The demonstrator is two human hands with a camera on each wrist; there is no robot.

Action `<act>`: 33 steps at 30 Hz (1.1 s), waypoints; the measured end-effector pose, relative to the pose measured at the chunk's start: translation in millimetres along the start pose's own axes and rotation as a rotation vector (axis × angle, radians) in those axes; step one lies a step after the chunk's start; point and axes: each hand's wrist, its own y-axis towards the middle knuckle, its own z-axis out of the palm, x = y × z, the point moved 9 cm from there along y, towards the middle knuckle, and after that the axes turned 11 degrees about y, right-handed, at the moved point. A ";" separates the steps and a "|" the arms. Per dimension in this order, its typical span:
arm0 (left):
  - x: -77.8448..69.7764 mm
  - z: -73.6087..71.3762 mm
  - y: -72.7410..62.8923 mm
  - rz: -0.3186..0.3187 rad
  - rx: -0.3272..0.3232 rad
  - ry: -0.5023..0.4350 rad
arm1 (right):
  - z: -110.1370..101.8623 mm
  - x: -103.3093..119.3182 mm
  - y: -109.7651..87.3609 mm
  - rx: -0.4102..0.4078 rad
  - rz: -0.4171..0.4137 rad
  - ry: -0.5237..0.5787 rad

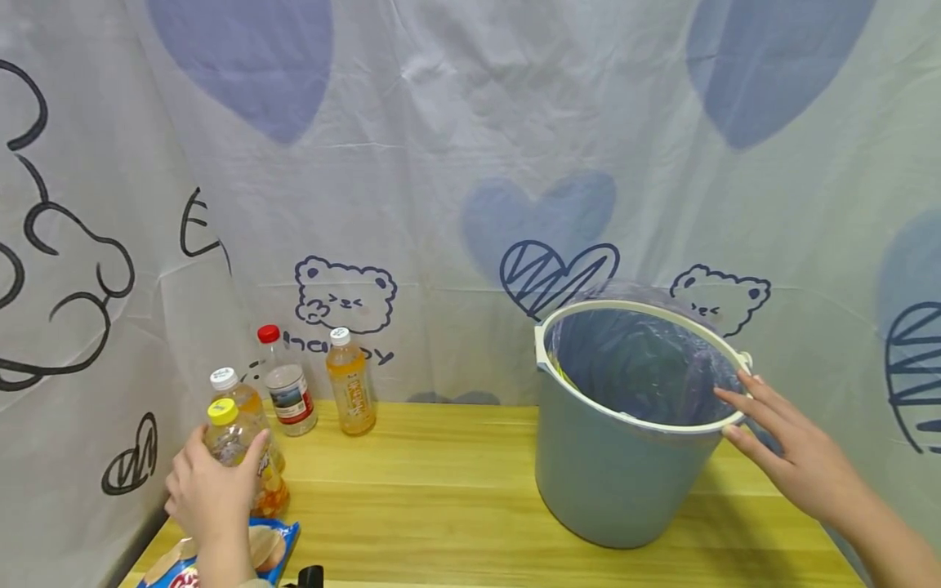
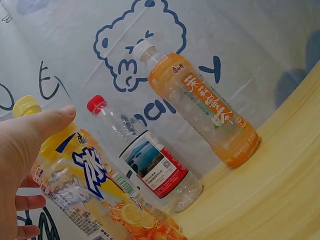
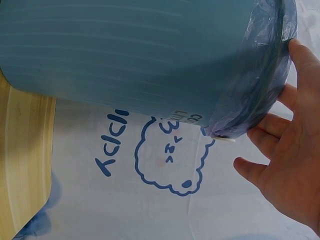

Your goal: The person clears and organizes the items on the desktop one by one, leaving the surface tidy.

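Observation:
At the left of the head view, my left hand (image 1: 213, 494) grips the upper part of a yellow-capped drink bottle (image 1: 272, 495). Its thumb crosses the front of this bottle (image 2: 87, 185) in the left wrist view, with the other fingers partly hidden behind. On the right, my right hand (image 1: 801, 453) rests its fingertips on the rim of a grey-blue trash bin (image 1: 617, 482), its fingers fairly straight. A clear plastic liner (image 3: 260, 75) folds over the bin's edge beside those fingers.
Behind the gripped bottle stand a white-capped orange bottle (image 1: 250, 400), a red-capped water bottle (image 1: 290, 392) and another orange drink bottle (image 1: 351, 388). A blue snack bag (image 1: 287, 539) lies under the left wrist. Patterned cloth (image 1: 441, 204) hangs behind the wooden table (image 1: 426, 498).

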 end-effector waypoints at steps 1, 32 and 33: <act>-1.0 0.4 0.1 0.006 -0.002 0.005 | 0.0 -0.1 -0.3 -0.001 0.000 0.000; -78.0 17.2 -32.7 0.369 -0.152 0.091 | 0.7 1.6 0.1 -0.018 -0.023 -0.001; -82.1 18.0 -34.7 0.390 -0.153 0.090 | 0.5 1.3 0.1 -0.017 -0.020 -0.001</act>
